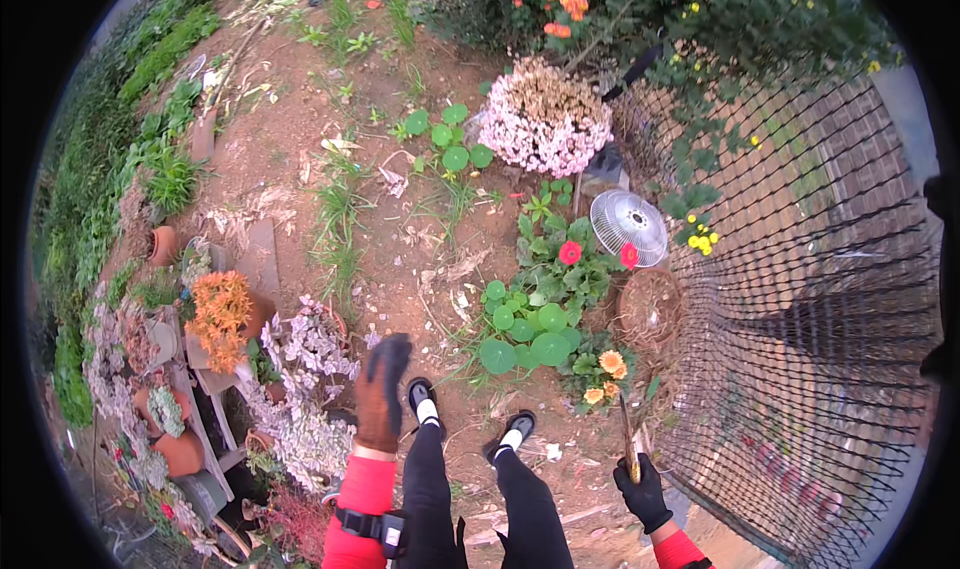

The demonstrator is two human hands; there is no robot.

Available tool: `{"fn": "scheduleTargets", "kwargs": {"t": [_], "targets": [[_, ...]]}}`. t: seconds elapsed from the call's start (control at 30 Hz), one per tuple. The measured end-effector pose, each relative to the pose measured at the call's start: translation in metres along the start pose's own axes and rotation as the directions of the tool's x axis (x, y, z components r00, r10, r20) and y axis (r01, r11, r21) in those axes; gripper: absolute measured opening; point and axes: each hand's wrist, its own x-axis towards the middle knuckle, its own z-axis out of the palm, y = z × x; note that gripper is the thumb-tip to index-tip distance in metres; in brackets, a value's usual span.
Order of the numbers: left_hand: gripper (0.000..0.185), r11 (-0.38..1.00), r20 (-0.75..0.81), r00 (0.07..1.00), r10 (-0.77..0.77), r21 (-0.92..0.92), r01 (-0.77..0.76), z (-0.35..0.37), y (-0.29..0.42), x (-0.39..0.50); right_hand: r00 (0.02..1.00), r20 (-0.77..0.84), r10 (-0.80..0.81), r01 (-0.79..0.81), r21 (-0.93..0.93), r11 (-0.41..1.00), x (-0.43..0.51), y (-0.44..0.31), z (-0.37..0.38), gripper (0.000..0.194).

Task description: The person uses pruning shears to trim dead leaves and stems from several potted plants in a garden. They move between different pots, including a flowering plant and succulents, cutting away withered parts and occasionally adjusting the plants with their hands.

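Note:
My left hand (382, 393), in an orange and black work glove, is raised over the soil beside pale pink-white succulents (307, 359); it holds nothing, fingers held out. My right hand (643, 492), in a black glove, grips the handle of a thin tool (628, 434) that points away from me. The tool's far tip lies close to peach-coloured flowers (611, 363), and its kind cannot be told. Ahead of my feet grow round-leaved plants (551, 348), and behind them stand red gerbera-like flowers (570, 252) among broad leaves.
A black net fence (810, 291) runs along the right. Near it are a round metal fan guard (628, 228) and a bowl-shaped planter (651, 310) with dry stems. Terracotta pots (180, 453) and wooden planks (201, 426) crowd the left. A pink flower clump (551, 130) grows farther ahead.

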Motion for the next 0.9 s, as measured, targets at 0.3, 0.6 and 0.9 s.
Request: {"fn": "scheduleTargets", "kwargs": {"t": [0.3, 0.6, 0.9], "targets": [[0.045, 0.963, -0.554, 0.806, 0.208, -0.026, -0.267, -0.167, 0.15, -0.122, 0.983, 0.034, -0.181, 0.177, 0.096, 0.979, -0.046, -0.07, -0.029, 0.021], [0.053, 0.893, -0.701, 0.659, 0.273, -0.07, -0.444, -0.222, 0.241, -0.196, 0.946, -0.039, -0.323, 0.315, 0.357, 0.879, -0.088, -0.141, -0.063, 0.023], [0.05, 0.793, -0.678, 0.599, 0.427, -0.038, -0.608, -0.289, 0.349, -0.17, 0.885, -0.239, -0.399, 0.464, 0.515, 0.721, -0.107, -0.175, -0.105, 0.03]]}}
